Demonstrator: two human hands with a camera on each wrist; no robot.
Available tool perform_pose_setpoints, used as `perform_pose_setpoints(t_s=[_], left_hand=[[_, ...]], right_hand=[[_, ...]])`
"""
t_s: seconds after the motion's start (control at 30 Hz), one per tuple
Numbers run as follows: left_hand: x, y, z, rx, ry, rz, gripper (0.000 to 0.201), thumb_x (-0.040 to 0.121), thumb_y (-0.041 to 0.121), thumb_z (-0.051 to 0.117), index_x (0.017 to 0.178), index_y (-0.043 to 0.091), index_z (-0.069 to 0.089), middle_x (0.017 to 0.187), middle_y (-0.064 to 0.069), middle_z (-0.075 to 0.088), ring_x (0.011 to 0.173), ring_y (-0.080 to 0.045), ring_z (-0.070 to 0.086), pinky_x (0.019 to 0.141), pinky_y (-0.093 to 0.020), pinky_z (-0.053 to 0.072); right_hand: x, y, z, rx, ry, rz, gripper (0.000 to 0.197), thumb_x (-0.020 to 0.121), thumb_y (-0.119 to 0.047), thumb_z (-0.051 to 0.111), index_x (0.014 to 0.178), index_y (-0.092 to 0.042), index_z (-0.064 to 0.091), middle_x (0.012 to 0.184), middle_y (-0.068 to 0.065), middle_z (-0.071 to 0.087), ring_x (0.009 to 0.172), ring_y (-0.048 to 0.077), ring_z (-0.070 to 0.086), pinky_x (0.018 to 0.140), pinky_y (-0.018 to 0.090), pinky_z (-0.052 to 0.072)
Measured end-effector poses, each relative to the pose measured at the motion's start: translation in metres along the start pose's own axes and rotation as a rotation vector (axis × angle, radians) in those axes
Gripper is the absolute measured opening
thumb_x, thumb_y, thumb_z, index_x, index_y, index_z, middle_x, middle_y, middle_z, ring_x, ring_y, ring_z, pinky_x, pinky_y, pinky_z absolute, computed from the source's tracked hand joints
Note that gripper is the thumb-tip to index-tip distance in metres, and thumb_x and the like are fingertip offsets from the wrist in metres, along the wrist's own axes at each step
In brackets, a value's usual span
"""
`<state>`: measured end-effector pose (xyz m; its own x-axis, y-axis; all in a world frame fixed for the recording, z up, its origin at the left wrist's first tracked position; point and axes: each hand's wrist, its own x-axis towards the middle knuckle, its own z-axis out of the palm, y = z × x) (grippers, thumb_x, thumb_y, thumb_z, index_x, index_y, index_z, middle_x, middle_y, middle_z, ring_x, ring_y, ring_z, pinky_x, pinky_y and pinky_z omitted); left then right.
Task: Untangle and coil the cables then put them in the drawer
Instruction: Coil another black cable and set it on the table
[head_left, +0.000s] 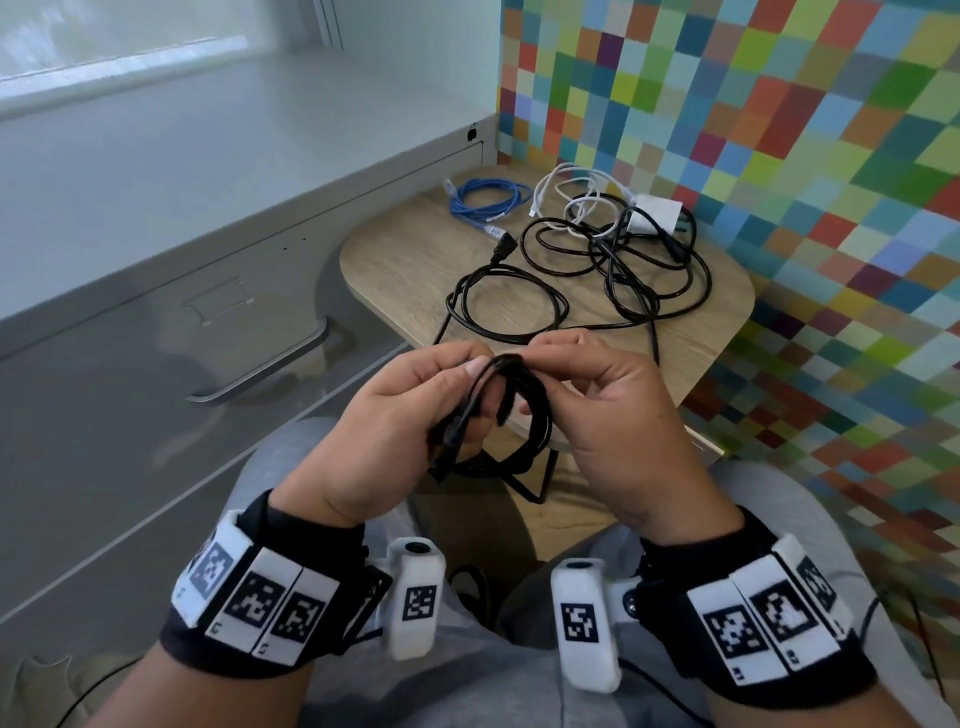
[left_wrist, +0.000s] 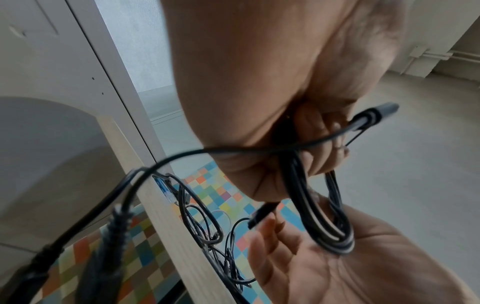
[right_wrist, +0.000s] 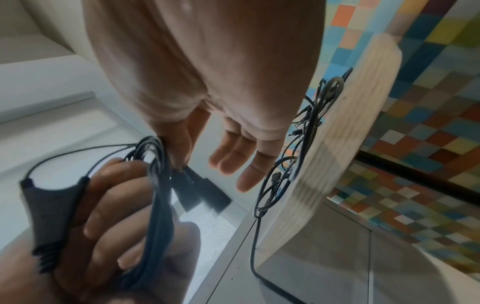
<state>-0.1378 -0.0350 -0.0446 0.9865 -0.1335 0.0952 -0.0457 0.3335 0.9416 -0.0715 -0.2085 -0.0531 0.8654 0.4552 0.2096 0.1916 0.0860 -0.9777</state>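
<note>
Multicoloured checkered wall (head_left: 779, 130), grey cabinet (head_left: 156, 260), perhaps a window (head_left: 104, 47)

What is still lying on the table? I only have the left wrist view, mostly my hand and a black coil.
Observer: A blue cable lies coiled alone at the far left of the table.
Operator: And the rest?
Observer: White cables and a white adapter lie tangled among black cables further right.
Operator: Is the drawer open?
Observer: No, the drawer front beside the table looks shut.
</note>
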Motion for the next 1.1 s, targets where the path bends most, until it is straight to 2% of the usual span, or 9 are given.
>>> perform_pose_setpoints(t_s=[0.13,0.3,0.37,0.47,0.6,0.77,0.87,0.97,1.1], left_hand=[[0.002,0.000,-0.001,0.053,0.088,0.007,0.030,0.102,0.018,0.043,0.077,0.004,0.053,0.059,0.008,0.050,0.048,-0.004,0.040,0.047,-0.015,0.033],[0.005,0.000,0.000,0.104,0.181,0.032,0.029,0.102,0.020,0.046,0.079,0.005,0.054,0.058,0.004,0.048,0.048,-0.011,0.042,0.050,-0.017,0.037],[0.005,0.002,0.004,0.143,0.212,0.017,0.030,0.106,0.019,0.048,0.080,0.005,0.054,0.058,0.003,0.051,0.050,-0.017,0.047,0.053,-0.021,0.039],[0.005,0.002,0.006,0.237,0.228,-0.015,0.032,0.109,0.016,0.044,0.081,0.002,0.053,0.056,0.009,0.054,0.047,-0.004,0.049,0.049,-0.013,0.041],[0.006,0.002,0.006,0.407,0.273,-0.021,0.032,0.108,0.017,0.047,0.083,0.003,0.061,0.054,0.010,0.055,0.047,-0.001,0.049,0.049,-0.012,0.040],[0.010,0.003,0.004,0.608,0.345,0.042,0.038,0.105,0.034,0.055,0.068,0.029,0.061,0.056,0.013,0.052,0.051,-0.003,0.047,0.052,-0.018,0.038],[0.011,-0.001,-0.001,0.701,0.373,0.054,0.040,0.106,0.035,0.056,0.066,0.036,0.061,0.058,0.013,0.053,0.056,-0.003,0.048,0.057,-0.024,0.040],[0.010,-0.003,-0.005,0.420,0.271,0.003,0.027,0.107,0.027,0.055,0.085,0.019,0.069,0.075,-0.004,0.061,0.073,-0.022,0.057,0.069,-0.038,0.049],[0.008,-0.003,0.007,0.047,0.199,-0.036,0.032,0.106,0.027,0.048,0.084,0.003,0.050,0.061,-0.006,0.047,0.050,-0.009,0.044,0.050,-0.016,0.040]], right_hand=[[-0.001,-0.002,-0.002,0.150,-0.092,0.118,0.021,0.097,0.004,0.063,0.107,-0.005,0.079,0.102,0.010,0.080,0.095,0.019,0.077,0.081,0.026,0.059],[-0.001,-0.003,-0.003,0.384,-0.141,0.269,0.025,0.091,-0.008,0.059,0.100,-0.009,0.083,0.107,0.019,0.078,0.096,0.028,0.073,0.090,0.039,0.061],[-0.002,-0.003,-0.003,0.331,-0.139,0.243,0.020,0.090,-0.008,0.065,0.100,-0.011,0.082,0.104,0.020,0.078,0.093,0.027,0.073,0.091,0.041,0.061],[-0.003,-0.002,-0.003,0.130,-0.131,0.169,0.017,0.092,0.004,0.070,0.101,-0.008,0.079,0.098,0.024,0.077,0.090,0.029,0.074,0.088,0.041,0.063],[-0.001,-0.002,-0.004,0.138,-0.128,0.206,0.016,0.094,0.006,0.064,0.102,-0.003,0.075,0.100,0.020,0.078,0.092,0.027,0.076,0.085,0.035,0.063],[-0.002,-0.002,0.001,0.293,-0.101,0.235,0.014,0.089,-0.001,0.065,0.098,-0.007,0.074,0.095,0.014,0.077,0.091,0.026,0.074,0.088,0.042,0.063],[-0.003,-0.002,0.006,0.351,-0.075,0.230,0.015,0.090,-0.002,0.064,0.098,-0.010,0.074,0.094,0.012,0.078,0.090,0.024,0.075,0.081,0.037,0.064],[-0.003,-0.004,0.005,0.387,-0.125,0.243,0.016,0.090,-0.001,0.068,0.097,-0.012,0.077,0.096,0.012,0.078,0.093,0.024,0.074,0.085,0.034,0.063],[-0.003,-0.008,0.004,0.537,-0.184,0.363,0.017,0.086,-0.011,0.058,0.098,-0.006,0.068,0.087,0.011,0.070,0.084,0.024,0.066,0.084,0.037,0.055]])
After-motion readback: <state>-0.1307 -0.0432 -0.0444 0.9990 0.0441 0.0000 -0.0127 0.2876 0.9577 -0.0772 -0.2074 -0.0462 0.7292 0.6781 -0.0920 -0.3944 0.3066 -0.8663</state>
